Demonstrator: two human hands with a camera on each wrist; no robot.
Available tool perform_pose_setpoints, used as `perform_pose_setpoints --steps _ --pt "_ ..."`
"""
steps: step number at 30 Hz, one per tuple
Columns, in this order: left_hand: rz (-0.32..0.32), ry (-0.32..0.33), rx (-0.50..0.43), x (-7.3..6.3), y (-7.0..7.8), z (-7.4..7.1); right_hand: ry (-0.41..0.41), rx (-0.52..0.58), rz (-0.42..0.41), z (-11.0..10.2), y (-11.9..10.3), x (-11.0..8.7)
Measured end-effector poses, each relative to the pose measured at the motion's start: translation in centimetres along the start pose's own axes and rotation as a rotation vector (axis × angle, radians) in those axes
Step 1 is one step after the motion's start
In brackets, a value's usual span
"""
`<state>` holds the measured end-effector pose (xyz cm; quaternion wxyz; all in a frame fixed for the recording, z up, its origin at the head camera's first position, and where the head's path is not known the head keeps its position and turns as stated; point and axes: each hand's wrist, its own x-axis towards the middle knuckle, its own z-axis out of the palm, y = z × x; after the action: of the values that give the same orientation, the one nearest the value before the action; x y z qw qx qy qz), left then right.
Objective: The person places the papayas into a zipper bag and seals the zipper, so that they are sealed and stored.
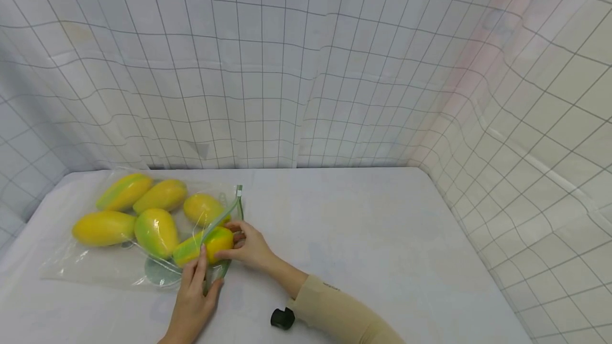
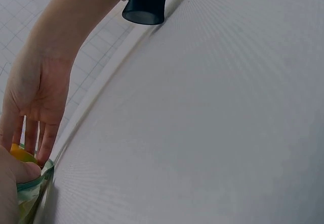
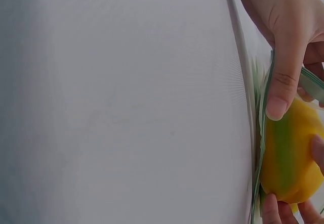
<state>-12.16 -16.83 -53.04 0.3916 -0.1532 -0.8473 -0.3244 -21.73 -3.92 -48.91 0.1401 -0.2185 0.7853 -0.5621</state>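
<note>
A large clear zip bag with a green zip edge lies on the left of the table, its mouth to the right. Several yellow-green papayas are inside it. One more papaya sits in the mouth, its right end sticking out past the zip edge. My right hand grips that end between thumb and fingers. With the left hand I hold the near side of the bag mouth; its thumb lies over the green edge in the right wrist view. Part of the papaya is behind the bag film.
A white cloth covers the table, and white grid-patterned curtains stand behind it and at both sides. A small black device sits at my right sleeve.
</note>
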Motion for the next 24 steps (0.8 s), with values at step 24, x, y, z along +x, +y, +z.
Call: perform_pose_setpoints --steps 24 --pt "0.022 0.026 -0.003 -0.1 -0.3 0.2 0.065 0.081 -0.009 1.7 0.2 0.7"
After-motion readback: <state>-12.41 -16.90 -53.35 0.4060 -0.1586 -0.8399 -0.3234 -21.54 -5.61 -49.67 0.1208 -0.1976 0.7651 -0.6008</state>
